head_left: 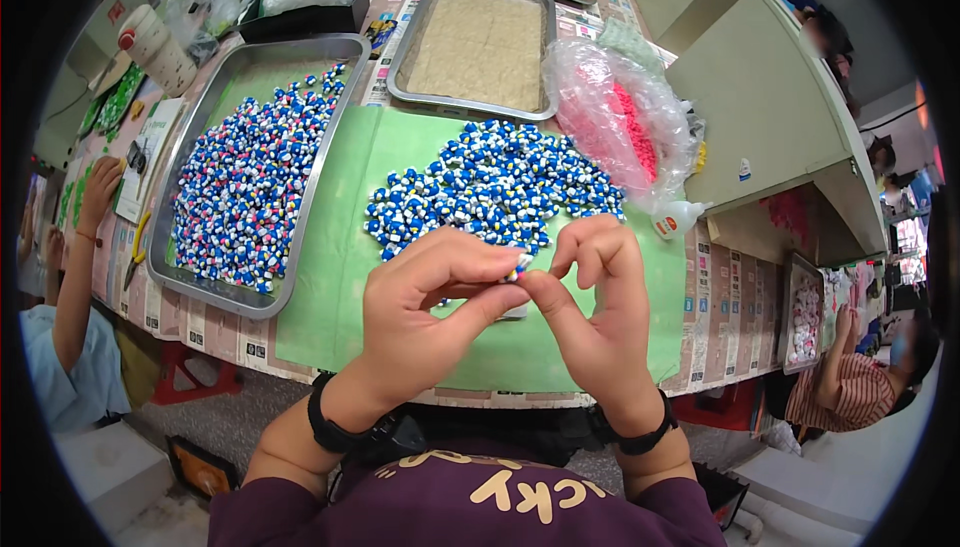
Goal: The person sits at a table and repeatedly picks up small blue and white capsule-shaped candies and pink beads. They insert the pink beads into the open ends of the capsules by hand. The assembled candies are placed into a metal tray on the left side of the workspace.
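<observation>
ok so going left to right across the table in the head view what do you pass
paper cup → metal tray of blue beads → loose bead pile on the green mat → pink plastic bag → glue bottle

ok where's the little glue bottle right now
In the head view the small white glue bottle lies on its side at the right edge of the green mat, just below the clear bag of pink pieces and right of the loose blue-and-white pile.

On the bench, at about ten o'clock, a metal tray (325, 137) holds many blue and white pieces, and at twelve o'clock a second tray (548, 52) is filled with a beige material. At two o'clock lies a clear plastic bag (600, 82) with pink pieces, with a small glue bottle (678, 217) just below it.
</observation>
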Motion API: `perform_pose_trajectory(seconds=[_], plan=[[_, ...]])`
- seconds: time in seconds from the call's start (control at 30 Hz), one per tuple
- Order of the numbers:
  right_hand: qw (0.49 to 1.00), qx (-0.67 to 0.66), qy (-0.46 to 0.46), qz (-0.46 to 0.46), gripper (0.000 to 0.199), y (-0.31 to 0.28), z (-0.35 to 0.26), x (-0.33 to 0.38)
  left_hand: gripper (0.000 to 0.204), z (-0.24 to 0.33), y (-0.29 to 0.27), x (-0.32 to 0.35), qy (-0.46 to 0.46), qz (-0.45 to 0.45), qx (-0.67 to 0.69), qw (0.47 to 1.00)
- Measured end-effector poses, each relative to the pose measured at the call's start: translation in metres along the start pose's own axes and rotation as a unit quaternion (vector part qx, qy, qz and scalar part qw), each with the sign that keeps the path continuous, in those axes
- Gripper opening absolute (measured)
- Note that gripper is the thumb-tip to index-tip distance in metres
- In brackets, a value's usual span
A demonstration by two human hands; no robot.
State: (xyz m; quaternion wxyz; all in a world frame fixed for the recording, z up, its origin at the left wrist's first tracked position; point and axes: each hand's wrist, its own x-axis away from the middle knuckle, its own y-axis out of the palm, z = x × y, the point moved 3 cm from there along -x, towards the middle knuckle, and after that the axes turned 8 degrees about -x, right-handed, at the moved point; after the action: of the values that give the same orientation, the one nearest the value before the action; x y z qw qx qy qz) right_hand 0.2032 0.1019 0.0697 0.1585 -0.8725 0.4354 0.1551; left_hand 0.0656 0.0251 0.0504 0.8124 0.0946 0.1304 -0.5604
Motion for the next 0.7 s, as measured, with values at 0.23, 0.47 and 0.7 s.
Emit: perform_pose_trajectory(seconds=[0.23,0.47,0.7], plan=[[0.999,-0.007,0.041,-0.015,0.033,-0.05,0.007,-0.004,0.023,0.006,-0.043,0.006,0.062,0.055,-0.136,0.987],[0.947,0.28,0.152,0.031,0.013,-0.15,0.054,0.035,0.017,-0.007,-0.197,0.037,0.066,0.247,-0.406,0.877],[0.936,0.293,0.192,-0.019,0.015,-0.129,0.073,0.035,0.019,0.01,-0.165,0.026,-0.016,0.285,-0.522,0.804]])
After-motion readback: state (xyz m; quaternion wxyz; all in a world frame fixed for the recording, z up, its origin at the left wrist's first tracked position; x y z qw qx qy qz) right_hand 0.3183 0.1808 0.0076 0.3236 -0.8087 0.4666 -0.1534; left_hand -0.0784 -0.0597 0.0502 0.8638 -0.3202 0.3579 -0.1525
